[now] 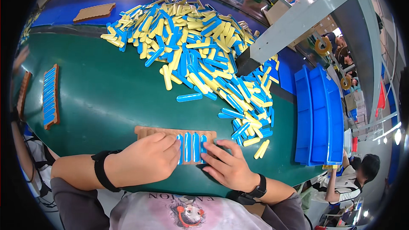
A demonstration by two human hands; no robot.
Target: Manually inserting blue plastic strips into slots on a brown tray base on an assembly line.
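In front of me lies a brown corrugated tray (pixel 145 131) with slots across it. Several long, round-ended blue strips (pixel 195 148) sit side by side in its right part. My left hand (pixel 147 159) covers the tray's left part, its fingers curled together at the leftmost visible blue strip (pixel 180 150). Those fingers hide part of that strip and the slots beneath. At the tray's right end my right hand (pixel 230 166) has its fingers apart, with fingertips touching the rightmost blue strip (pixel 203 145).
A big heap of blue and yellow strips (pixel 183 38) spreads over the green table (pixel 106 89). At left stands a filled tray (pixel 50 96); another tray (pixel 94 12) lies far left. Blue bins (pixel 317 119) stand at right. A grey metal post (pixel 298 21) rises beside the heap. Other people sit nearby.
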